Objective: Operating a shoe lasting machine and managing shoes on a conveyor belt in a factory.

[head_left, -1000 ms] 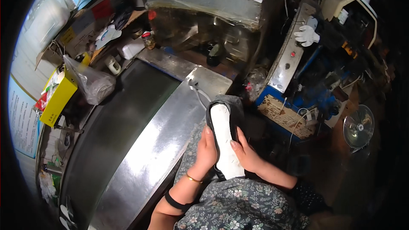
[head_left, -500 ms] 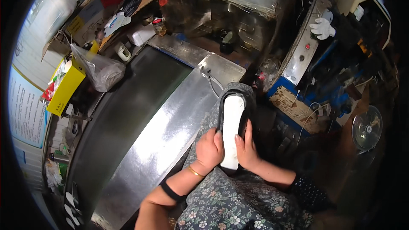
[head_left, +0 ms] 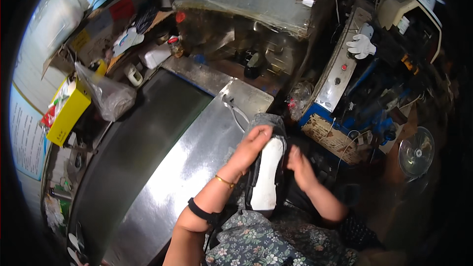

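A dark shoe upper [head_left: 251, 187] rests sole up on my lap, with a long white sole piece [head_left: 267, 175] covering its underside. My left hand [head_left: 251, 150] is closed on the far left side of the shoe, its thumb and fingers near the far end. My right hand [head_left: 301, 167] is just right of the shoe, apart from it; motion smears its fingers, so I cannot tell whether they pinch anything. A grey floral apron [head_left: 261, 239] covers my lap under the shoe. Pliers-like metal handles [head_left: 239, 113] lie on the metal table edge beyond the shoe.
A shiny metal ledge [head_left: 167, 177] and a dark belt [head_left: 143, 152] run along my left. Beyond them are a yellow box [head_left: 71, 113] and a plastic bag [head_left: 111, 101]. A metal-hooded machine [head_left: 241, 15] stands ahead. At right are a control panel [head_left: 337, 81], a white glove [head_left: 361, 47] and a clear round disc [head_left: 416, 152].
My left hand has shifted up to the far end of the shoe. My right hand has come off its right side. The shoe has moved slightly nearer to me.
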Tool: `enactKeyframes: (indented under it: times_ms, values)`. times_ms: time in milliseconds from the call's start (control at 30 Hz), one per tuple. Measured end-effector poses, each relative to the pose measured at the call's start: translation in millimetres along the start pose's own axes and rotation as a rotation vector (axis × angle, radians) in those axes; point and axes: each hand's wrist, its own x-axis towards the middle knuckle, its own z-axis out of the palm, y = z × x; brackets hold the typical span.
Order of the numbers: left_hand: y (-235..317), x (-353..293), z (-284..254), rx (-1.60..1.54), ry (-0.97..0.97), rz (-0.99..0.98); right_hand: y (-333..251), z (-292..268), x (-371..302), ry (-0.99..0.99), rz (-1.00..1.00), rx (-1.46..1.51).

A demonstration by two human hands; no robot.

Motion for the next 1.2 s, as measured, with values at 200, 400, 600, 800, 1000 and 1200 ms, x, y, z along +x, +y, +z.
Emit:
enactKeyframes:
  times_ms: [200, 400, 600, 800, 1000, 1200]
  values:
    - [-9, -1, -1, 0.372, -0.055, 0.091, -38, 13, 47, -0.245, -0.154, 0.307]
    - [-27, 0, 3, 0.038, -0.084, 0.165, -34, 27, 49, -0.035, -0.430, -0.136]
    - [-18, 5, 0, 0.067, -0.153, 0.168, -39, -11, 46, -0.398, -0.116, 0.410]
    - [-8, 4, -7, 0.287, -0.223, 0.132, -29, 16, 42, -0.051, -0.359, -0.063]
    - [-10, -10, 18, 0.366, -0.084, 0.166, -31, -7, 33, -0.289, -0.321, 0.160]
    - [23, -46, 78, 0.436, -0.805, 0.520, -109, -86, -28, -0.397, 0.201, 0.390]
